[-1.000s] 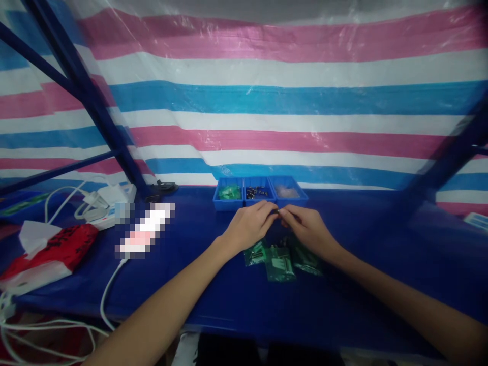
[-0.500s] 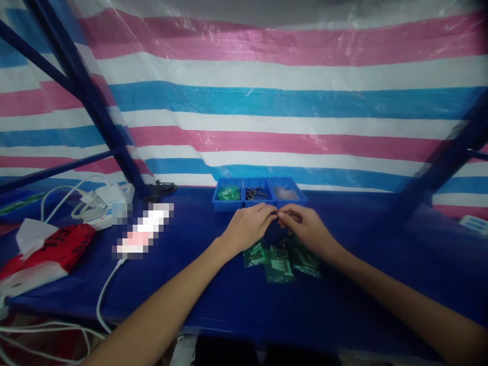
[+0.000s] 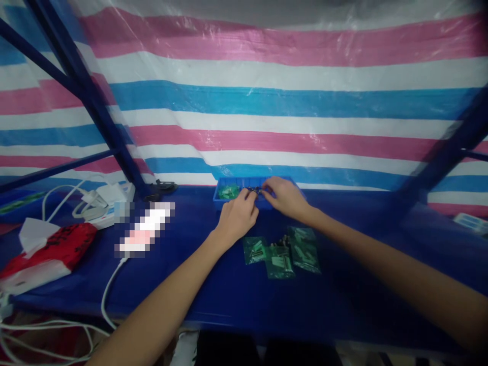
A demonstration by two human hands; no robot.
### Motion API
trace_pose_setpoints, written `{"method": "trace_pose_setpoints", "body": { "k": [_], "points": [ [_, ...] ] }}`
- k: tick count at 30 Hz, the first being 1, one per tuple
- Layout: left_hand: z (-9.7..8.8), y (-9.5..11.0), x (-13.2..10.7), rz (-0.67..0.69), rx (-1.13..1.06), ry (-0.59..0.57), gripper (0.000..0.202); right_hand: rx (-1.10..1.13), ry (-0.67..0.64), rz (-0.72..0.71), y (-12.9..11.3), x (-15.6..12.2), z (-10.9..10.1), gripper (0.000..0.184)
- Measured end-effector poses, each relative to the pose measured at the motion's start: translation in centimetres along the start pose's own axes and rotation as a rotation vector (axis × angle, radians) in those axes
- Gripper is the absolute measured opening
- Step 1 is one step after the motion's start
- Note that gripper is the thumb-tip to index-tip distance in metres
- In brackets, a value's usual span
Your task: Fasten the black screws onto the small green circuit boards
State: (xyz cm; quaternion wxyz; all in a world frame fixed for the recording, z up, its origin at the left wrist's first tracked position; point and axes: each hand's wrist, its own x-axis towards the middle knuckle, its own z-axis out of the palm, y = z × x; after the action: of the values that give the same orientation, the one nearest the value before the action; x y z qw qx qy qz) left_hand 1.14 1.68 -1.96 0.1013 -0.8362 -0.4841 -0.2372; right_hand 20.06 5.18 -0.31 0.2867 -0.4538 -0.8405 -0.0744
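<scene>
My left hand point(image 3: 238, 212) reaches over the front edge of the middle blue bin, its fingers bent down and close together among small dark metal-tipped parts point(image 3: 253, 190). From the other side my right hand point(image 3: 285, 196) has its thumb and forefinger brought together in the same bin; anything in either hand is too small to make out. Nearer me lie green-tinted clear bags, a left one point(image 3: 254, 250), a middle one point(image 3: 280, 263) and a right one point(image 3: 305, 250), with pale strips and small pieces inside. A few loose dark parts point(image 3: 282, 241) lie between them.
The left blue bin holds green pieces point(image 3: 227, 192); the right one is mostly behind my hand. Leftward are a blurred-out bright object point(image 3: 147, 226) on a white cable point(image 3: 109, 284), a power strip point(image 3: 109, 216) and a red tissue pack point(image 3: 68, 246). Blue frame posts point(image 3: 102, 119) stand at both sides.
Both hands have moved away from me, from above the bags to the middle bin. Their fingertips were together and now are slightly apart. The bags and loose parts are now uncovered.
</scene>
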Motion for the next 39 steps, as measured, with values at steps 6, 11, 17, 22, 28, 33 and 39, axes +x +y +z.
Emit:
{"method": "trace_pose_setpoints", "body": {
  "k": [6, 11, 17, 22, 28, 33, 39],
  "points": [
    [-0.2, -0.1, 0.1, -0.022, -0.040, -0.009, 0.028, -0.025, 0.016, -0.053, -0.6, -1.1, -0.5, 0.032],
    [0.1, 0.3, -0.2, 0.059, -0.089, -0.060, 0.022, 0.004, -0.072, -0.011, -0.1, -5.5, -3.5, 0.025],
    [0.7, 0.7, -0.5, 0.166, -0.145, -0.102, 0.023, 0.005, -0.466, 0.081, 1.6, -8.0, -4.6, 0.016],
    [0.9, 0.9, -0.6, 0.188, -0.170, -0.113, 0.024, 0.025, -0.467, 0.091, 1.7, -8.3, -4.1, 0.009],
    [1.0, 1.0, -0.6, 0.183, -0.173, -0.125, 0.023, 0.034, -0.486, 0.107, 1.7, -8.0, -3.6, 0.009],
    [1.0, 1.1, -0.6, 0.191, -0.162, -0.118, 0.022, 0.089, -0.499, 0.108, 1.8, -7.9, -3.4, 0.008],
    [1.1, 1.2, -0.7, 0.206, -0.168, -0.125, 0.022, 0.105, -0.383, 0.116, 1.6, -7.6, -3.1, 0.007]
  ]
}}
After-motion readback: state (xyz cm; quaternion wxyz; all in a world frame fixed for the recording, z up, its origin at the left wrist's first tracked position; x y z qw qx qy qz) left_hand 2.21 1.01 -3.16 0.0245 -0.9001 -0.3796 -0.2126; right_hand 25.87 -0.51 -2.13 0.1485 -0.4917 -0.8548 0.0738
